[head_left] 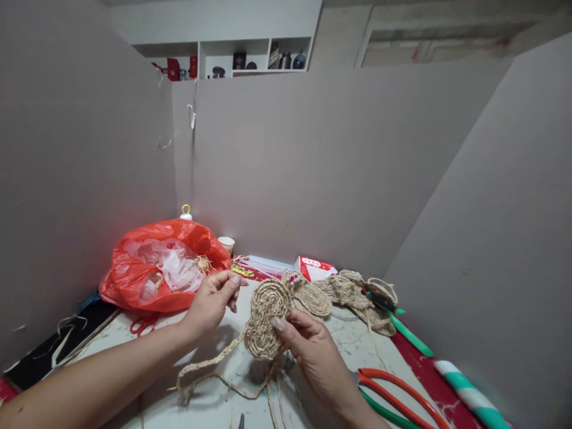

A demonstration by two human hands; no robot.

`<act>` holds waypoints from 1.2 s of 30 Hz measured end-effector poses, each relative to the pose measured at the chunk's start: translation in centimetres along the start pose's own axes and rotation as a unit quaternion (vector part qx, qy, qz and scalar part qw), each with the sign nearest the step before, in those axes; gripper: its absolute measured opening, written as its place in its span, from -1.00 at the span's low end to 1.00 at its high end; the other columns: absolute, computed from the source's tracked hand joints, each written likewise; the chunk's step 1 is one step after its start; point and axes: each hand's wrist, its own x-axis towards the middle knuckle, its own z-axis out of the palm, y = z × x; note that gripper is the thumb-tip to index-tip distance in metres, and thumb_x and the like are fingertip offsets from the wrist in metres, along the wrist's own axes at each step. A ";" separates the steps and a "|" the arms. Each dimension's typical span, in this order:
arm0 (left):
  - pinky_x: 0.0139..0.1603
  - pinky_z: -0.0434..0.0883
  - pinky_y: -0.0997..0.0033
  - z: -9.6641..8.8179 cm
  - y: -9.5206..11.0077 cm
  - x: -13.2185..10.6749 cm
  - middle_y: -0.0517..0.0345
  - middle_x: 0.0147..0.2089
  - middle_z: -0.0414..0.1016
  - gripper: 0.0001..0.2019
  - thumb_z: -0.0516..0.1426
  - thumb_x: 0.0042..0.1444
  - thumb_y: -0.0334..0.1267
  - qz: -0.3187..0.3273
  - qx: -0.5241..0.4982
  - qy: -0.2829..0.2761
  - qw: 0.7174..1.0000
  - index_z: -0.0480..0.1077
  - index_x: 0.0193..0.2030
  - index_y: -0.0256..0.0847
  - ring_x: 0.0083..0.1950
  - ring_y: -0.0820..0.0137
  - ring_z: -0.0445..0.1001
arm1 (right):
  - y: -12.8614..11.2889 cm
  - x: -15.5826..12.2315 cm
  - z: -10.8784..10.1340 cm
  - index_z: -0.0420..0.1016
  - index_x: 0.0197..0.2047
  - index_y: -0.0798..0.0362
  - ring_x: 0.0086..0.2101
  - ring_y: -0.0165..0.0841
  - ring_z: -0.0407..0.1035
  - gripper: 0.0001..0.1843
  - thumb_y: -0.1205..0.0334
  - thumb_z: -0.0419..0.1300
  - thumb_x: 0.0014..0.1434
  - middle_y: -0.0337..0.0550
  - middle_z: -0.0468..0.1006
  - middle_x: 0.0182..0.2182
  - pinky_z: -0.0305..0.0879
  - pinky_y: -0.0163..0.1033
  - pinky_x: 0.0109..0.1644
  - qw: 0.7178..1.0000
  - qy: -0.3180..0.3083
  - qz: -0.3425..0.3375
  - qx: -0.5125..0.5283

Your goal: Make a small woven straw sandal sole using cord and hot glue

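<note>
In my right hand [308, 348], thumb in front and fingers behind, is a figure-eight-shaped woven straw piece [268, 316] made of coiled braid. It is held up above the table, its face turned towards me. A loose straw cord [214, 360] trails from it and loops down to the left. Just left of the piece, my left hand [218, 295] is closed in a pinch, apart from the coil. What its fingertips hold, if anything, is too small to make out. Behind the piece lies a second coiled straw piece [315, 298], partly hidden.
A red plastic bag [129, 280] stands back left, red-handled scissors [143, 322] before it. More braided straw [353, 292] lies back right, near a green-handled tool [411, 335]. Pliers with orange and green handles [397, 390] lie front right. A paper cup [226, 243] stands by the wall.
</note>
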 end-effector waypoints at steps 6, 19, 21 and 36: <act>-0.48 0.20 0.49 -0.3 -0.9 -0.1 0.26 -0.57 0.32 -0.69 0.23 -0.03 -0.03 -0.007 0.003 -0.029 1.000 0.43 -0.50 -0.27 -0.54 0.53 0.24 | 0.6 0.1 0.0 0.64 -0.30 0.03 -0.43 -0.33 0.38 -0.79 0.11 0.40 -0.01 -0.16 0.59 -0.45 0.32 -0.25 -0.29 0.999 0.029 0.018 -0.001; -0.54 -0.03 0.46 -0.9 -6.2 0.8 0.38 -0.70 -0.05 -0.44 0.12 0.04 0.17 -0.012 0.015 -0.024 1.000 0.04 -0.72 -0.18 -0.61 0.56 -0.03 | 2.3 0.2 -0.8 0.60 -0.44 0.02 -0.48 -0.40 0.34 -0.83 0.15 0.45 -0.07 -0.25 0.53 -0.52 0.33 -0.31 -0.35 0.996 0.082 0.041 0.002; -0.56 0.01 0.48 -1.1 -6.6 1.0 0.37 -0.71 0.03 -0.48 0.11 0.05 0.18 -0.023 0.003 -0.026 0.999 0.17 -0.67 -0.20 -0.63 0.56 0.03 | 2.5 0.3 -0.8 0.59 -0.44 0.03 -0.48 -0.42 0.34 -0.83 0.16 0.45 -0.07 -0.27 0.52 -0.51 0.31 -0.34 -0.35 0.995 0.086 0.043 0.004; -0.49 0.22 0.51 -0.4 -5.8 0.4 0.19 -0.49 0.43 -0.63 0.30 -0.09 0.03 -0.091 -0.063 -0.096 0.989 0.53 -0.36 -0.30 -0.54 0.55 0.27 | 3.3 0.5 -1.5 0.60 -0.32 0.03 -0.42 -0.33 0.42 -0.83 0.16 0.40 0.01 -0.18 0.61 -0.40 0.35 -0.26 -0.30 0.997 0.052 0.059 -0.027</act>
